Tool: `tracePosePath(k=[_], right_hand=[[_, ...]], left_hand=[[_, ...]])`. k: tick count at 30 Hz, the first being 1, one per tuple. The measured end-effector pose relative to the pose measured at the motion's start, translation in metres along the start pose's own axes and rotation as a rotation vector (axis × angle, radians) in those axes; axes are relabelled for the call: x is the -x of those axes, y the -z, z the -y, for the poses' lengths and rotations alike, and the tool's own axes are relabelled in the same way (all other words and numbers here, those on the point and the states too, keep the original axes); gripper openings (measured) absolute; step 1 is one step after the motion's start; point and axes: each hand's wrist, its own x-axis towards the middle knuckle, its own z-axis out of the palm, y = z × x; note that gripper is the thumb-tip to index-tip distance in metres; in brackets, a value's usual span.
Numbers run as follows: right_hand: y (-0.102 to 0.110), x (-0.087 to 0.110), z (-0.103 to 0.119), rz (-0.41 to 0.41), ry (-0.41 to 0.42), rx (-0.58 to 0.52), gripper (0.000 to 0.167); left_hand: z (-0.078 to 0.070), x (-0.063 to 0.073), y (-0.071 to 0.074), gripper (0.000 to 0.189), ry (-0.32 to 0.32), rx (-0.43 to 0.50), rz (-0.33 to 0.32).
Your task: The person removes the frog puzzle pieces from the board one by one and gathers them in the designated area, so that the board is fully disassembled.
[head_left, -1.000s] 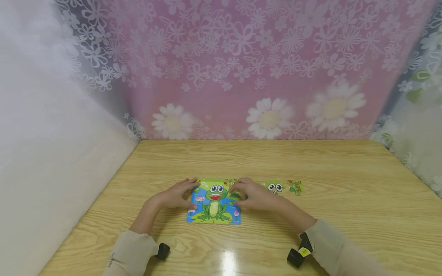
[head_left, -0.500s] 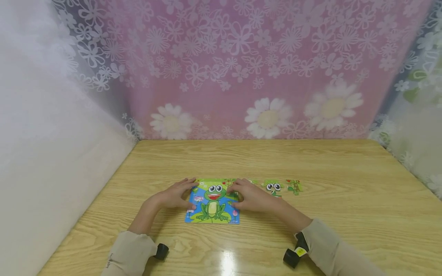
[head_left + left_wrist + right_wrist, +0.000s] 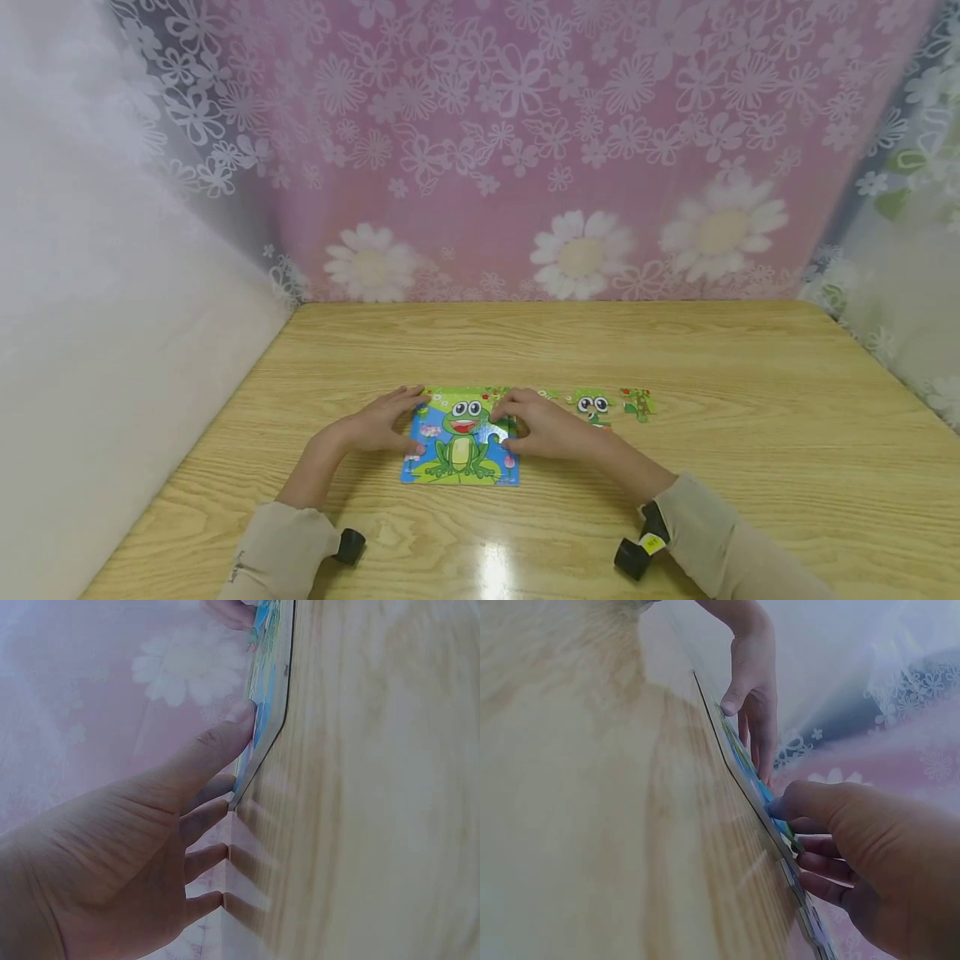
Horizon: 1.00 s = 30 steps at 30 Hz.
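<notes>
A frog jigsaw puzzle (image 3: 461, 454) in a blue and green tray lies flat on the table. My left hand (image 3: 378, 423) is at its left side; in the left wrist view its thumb (image 3: 241, 712) rests on the picture while the other fingers spread along the edge and the tabletop. Over the right part of the picture, my right hand (image 3: 551, 427) pinches a puzzle piece (image 3: 784, 829) between thumb and fingertips, the piece tilted up from the board. Beside it, a pale shiny patch shows right of the frog's mouth. The hand hides most of the piece.
Right of the puzzle lie loose pieces: one with frog eyes (image 3: 593, 405), one with a tree and red flowers (image 3: 637, 402), and a green one (image 3: 550, 394) partly behind my right hand. A floral curtain (image 3: 465, 167) hangs behind the wooden table (image 3: 735, 483).
The grassy part of the picture by the right hand's fingers has given way to a pale, shiny patch with a notched outline. Both hands stay almost where they were.
</notes>
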Motion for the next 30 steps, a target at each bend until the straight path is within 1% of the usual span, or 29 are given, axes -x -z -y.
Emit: tracePosePath(k=[3,10,18,22,30], right_hand=[[-0.0008,-0.0002,-0.0019,-0.004,0.015,0.007,0.027],[-0.0022,-0.0010,-0.0035,-0.031,0.021,0.010,0.025],[-0.0040,-0.0008,0.0021,-0.064,0.012,0.011,0.024],[-0.0055,-0.0007,0.0029,-0.065,0.005,0.024,0.024],[-0.0064,0.0001,0.0033,-0.059,-0.018,0.016,0.025]], left_hand=[[0.0004,-0.0004,-0.0001,0.082,0.000,0.002,0.001],[0.0020,-0.0012,-0.0007,0.082,-0.007,0.001,-0.003],[0.0007,0.0001,-0.0008,0.081,-0.013,0.008,-0.001],[0.0002,0.0003,-0.0010,0.081,-0.009,0.007,-0.001],[-0.0005,0.0000,-0.0005,0.082,-0.003,0.009,-0.002]])
